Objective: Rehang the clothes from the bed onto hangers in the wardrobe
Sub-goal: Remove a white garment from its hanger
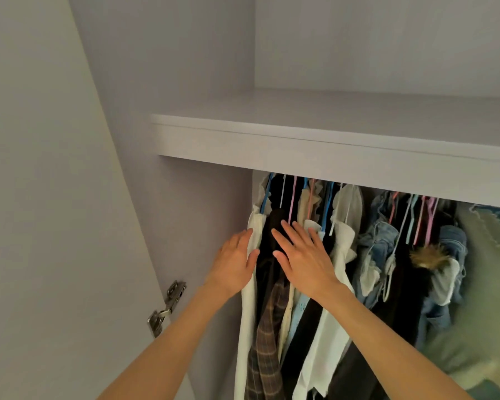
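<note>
Here, both hands are held flat with straight fingers inside the wardrobe [300, 134]. The left hand [233, 262] is pressed against a white garment [250, 284]; the right hand [302, 255] is laid on the clothes just beside it, a dark garment [267, 249] showing between them. Coloured hangers [292, 202] are seen above the fingertips, denim pieces [378, 241] right of the right hand.

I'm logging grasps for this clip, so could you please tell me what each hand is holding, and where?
Nothing is held. The left hand lies flat against the white garment at the row's left end; the right hand presses open-fingered on the dark clothes beside it.
</note>
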`<action>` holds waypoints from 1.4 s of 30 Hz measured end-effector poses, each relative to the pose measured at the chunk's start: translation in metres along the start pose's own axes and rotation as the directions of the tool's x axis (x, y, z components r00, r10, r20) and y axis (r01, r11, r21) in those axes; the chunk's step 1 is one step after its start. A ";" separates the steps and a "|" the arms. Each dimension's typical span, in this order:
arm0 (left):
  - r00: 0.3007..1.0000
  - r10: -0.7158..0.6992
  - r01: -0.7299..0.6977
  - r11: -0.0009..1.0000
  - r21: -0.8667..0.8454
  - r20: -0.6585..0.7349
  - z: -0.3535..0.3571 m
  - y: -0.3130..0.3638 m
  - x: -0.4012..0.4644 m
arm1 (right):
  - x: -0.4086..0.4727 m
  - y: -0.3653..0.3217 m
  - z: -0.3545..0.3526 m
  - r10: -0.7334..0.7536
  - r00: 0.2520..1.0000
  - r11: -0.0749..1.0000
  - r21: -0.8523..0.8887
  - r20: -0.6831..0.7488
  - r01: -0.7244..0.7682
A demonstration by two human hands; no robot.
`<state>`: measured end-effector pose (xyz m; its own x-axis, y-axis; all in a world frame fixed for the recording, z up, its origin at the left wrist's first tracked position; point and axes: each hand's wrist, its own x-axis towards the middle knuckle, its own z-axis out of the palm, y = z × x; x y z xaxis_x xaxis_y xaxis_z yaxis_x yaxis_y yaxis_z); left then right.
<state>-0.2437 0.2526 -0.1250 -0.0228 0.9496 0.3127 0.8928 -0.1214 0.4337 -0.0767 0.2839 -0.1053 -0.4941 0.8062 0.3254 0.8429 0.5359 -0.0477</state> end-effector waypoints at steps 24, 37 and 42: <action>0.947 -0.321 0.223 0.714 -0.663 -0.027 0.030 0.013 0.096 | -0.009 0.028 0.010 -0.069 0.992 0.997 0.009 -0.106 0.071; 0.946 -0.286 0.120 0.749 -0.652 -0.153 -0.014 0.018 0.042 | -0.007 0.027 0.013 -0.088 0.992 0.995 0.039 -0.090 0.091; 0.913 -0.385 0.227 0.749 -0.622 -0.130 -0.013 0.003 -0.003 | -0.005 0.017 0.008 -0.033 0.994 0.967 0.249 -0.100 0.057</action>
<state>-0.2470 0.2456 -0.1134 -0.4236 0.8765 0.2286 0.3836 -0.0550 0.9218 -0.0613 0.2904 -0.1150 -0.4976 0.7592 0.4195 0.7342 0.6262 -0.2624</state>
